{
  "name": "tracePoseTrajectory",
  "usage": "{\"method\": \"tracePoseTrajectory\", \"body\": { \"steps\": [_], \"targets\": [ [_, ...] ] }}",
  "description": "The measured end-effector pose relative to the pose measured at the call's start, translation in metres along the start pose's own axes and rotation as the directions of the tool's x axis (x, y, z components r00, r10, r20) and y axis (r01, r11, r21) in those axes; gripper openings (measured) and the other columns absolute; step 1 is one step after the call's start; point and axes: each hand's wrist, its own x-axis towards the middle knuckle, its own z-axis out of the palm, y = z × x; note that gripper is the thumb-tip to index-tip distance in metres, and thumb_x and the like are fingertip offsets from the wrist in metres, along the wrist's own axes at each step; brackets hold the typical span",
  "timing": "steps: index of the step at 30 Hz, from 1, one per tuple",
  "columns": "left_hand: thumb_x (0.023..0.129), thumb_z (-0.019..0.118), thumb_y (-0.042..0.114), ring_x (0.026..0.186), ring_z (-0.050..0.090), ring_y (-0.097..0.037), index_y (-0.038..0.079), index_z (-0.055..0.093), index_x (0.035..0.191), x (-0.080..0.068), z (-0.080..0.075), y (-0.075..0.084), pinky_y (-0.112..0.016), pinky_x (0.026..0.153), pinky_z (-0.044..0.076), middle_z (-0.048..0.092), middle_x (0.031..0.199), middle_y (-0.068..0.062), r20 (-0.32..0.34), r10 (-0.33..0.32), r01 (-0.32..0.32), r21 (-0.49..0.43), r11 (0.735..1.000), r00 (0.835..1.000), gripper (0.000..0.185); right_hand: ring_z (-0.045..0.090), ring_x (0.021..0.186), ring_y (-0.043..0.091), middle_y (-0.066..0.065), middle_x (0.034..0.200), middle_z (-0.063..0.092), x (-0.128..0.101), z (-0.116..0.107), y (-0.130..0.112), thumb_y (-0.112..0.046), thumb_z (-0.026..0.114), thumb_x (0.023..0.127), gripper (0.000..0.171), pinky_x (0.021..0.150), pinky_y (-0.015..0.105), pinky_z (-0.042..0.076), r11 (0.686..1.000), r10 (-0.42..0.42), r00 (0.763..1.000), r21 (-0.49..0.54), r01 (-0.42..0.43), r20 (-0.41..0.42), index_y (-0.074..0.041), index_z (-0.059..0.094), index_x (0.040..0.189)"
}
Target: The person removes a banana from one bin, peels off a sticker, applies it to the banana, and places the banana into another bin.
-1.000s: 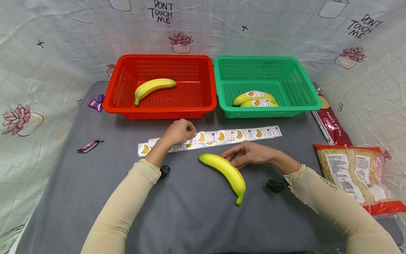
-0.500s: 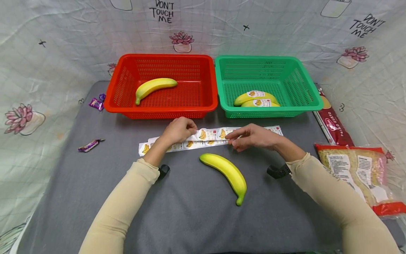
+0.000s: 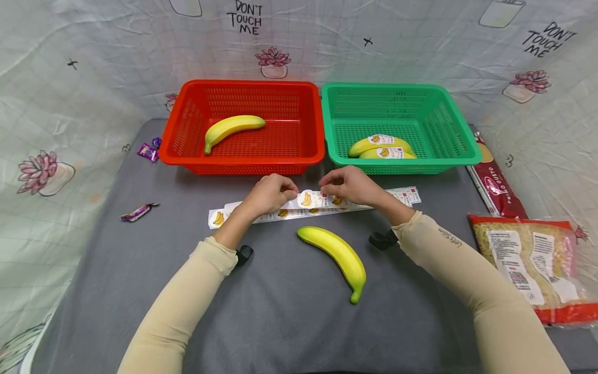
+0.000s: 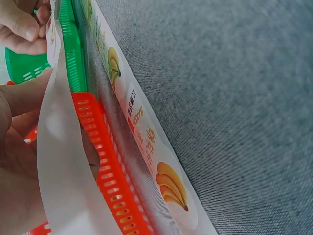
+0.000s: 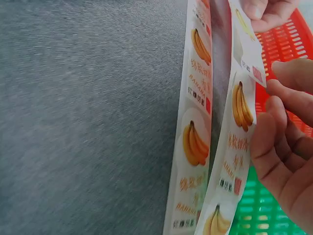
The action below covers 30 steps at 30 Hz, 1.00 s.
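Note:
A long strip of banana stickers [image 3: 403,196] lies across the grey table [image 3: 280,322] in front of two baskets. My left hand [image 3: 270,193] pinches the strip near its middle and lifts it. My right hand [image 3: 348,186] pinches the same strip just to the right, beside a sticker [image 3: 307,199]. In the wrist views the raised strip [image 5: 239,127] curls above the flat one [image 4: 146,142]. An unlabelled banana [image 3: 335,253] lies on the table below my hands. The red basket [image 3: 187,156] holds one plain banana [image 3: 233,127]. The green basket [image 3: 462,150] holds two labelled bananas [image 3: 380,147].
Two purple sweet wrappers [image 3: 138,212] [image 3: 148,152] lie at the left. A dark red packet [image 3: 494,183] and a clear bag of noodles [image 3: 528,259] lie at the right. A printed cloth [image 3: 93,62] hangs behind and at both sides.
My right hand left the banana on the table, moved up and left to the sticker strip, and took hold of it next to my left hand. The left hand stayed put.

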Motion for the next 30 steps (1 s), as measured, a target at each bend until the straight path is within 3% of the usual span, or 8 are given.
{"method": "tracePoseTrajectory", "body": {
  "steps": [6, 14, 23, 30],
  "targets": [
    [0.100, 0.065, 0.019, 0.086, 0.061, -0.019, 0.010, 0.078, 0.106, 0.000, 0.001, -0.002, -0.033, 0.080, 0.048, 0.075, 0.098, -0.006, 0.004, 0.016, -0.016, -0.016, 1.000, 1.000, 0.017, 0.062, 0.085, 0.017, 0.010, 0.114, 0.075, 0.011, 0.007, -0.004, -0.020, 0.070, 0.097, 0.025, 0.071, 0.026, 0.048, 1.000, 0.000, 0.999, -0.020, 0.001, 0.037, -0.008, 0.076, 0.118],
    [0.100, 0.066, 0.019, 0.085, 0.061, -0.018, 0.010, 0.078, 0.105, 0.001, 0.002, -0.003, -0.033, 0.079, 0.048, 0.075, 0.097, -0.006, -0.006, 0.027, -0.027, -0.031, 0.999, 1.000, 0.015, 0.050, 0.061, 0.013, 0.006, 0.092, 0.074, 0.016, 0.013, -0.007, -0.018, 0.069, 0.097, 0.014, 0.056, 0.026, 0.041, 0.999, -0.028, 0.998, -0.028, 0.029, 0.047, -0.009, 0.078, 0.103],
    [0.100, 0.067, 0.019, 0.087, 0.062, -0.018, 0.011, 0.078, 0.104, 0.002, 0.005, -0.006, -0.035, 0.082, 0.049, 0.076, 0.098, -0.004, -0.006, 0.021, -0.021, -0.028, 0.999, 1.000, 0.015, 0.053, 0.067, 0.014, 0.005, 0.089, 0.072, 0.015, 0.013, -0.006, -0.017, 0.068, 0.098, 0.013, 0.058, 0.026, 0.046, 0.999, -0.040, 0.997, -0.022, 0.042, 0.062, -0.009, 0.077, 0.101],
    [0.098, 0.068, 0.018, 0.086, 0.063, -0.018, 0.009, 0.078, 0.103, 0.002, 0.007, -0.010, -0.033, 0.081, 0.048, 0.076, 0.096, -0.005, -0.019, 0.024, -0.025, -0.028, 0.999, 1.000, 0.014, 0.052, 0.071, 0.014, 0.004, 0.091, 0.072, 0.013, 0.013, -0.007, -0.017, 0.068, 0.098, 0.013, 0.062, 0.026, 0.043, 0.998, -0.059, 0.997, -0.028, 0.060, 0.056, -0.008, 0.077, 0.101]
  ]
}}
